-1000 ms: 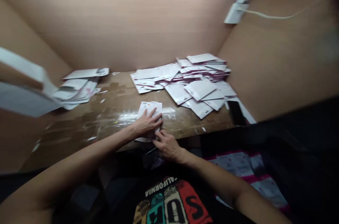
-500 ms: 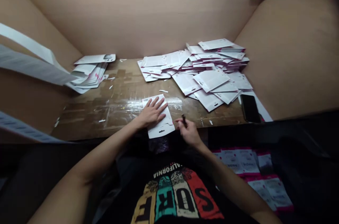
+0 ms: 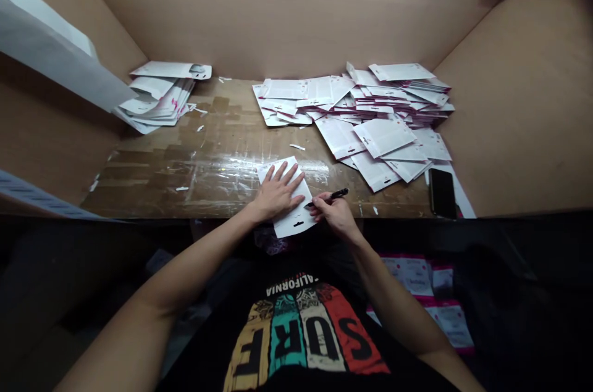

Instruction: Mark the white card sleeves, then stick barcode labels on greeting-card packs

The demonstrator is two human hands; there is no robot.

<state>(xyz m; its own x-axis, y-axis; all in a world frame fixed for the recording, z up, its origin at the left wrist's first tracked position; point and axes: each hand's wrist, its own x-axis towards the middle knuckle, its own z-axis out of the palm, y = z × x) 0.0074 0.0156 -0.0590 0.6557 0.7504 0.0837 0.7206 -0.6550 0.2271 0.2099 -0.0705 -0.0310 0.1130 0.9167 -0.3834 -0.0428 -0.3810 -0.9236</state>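
My left hand [image 3: 278,192] lies flat with fingers spread on a white card packet [image 3: 293,223], pressing it to the table near the front edge. A dark hang slot shows at the packet's near end, which overhangs the table edge slightly. My right hand [image 3: 334,214] is closed around a slim black pen-shaped tool [image 3: 340,193]. The tool's tip meets the packet's right side, close to my left thumb. Whether it is a pen or a knife, I cannot tell.
Many similar white packets [image 3: 384,137] are heaped at the back right, and a smaller stack [image 3: 162,95] stands at the left. A phone [image 3: 442,193] lies at the right front. Paper scraps [image 3: 297,147] dot the taped brown table [image 3: 222,133]. Pink-and-white packs [image 3: 412,275] sit below.
My right hand has brought the black tool from beside the packet onto its right edge. My left hand still presses the packet. The camera view has shifted.
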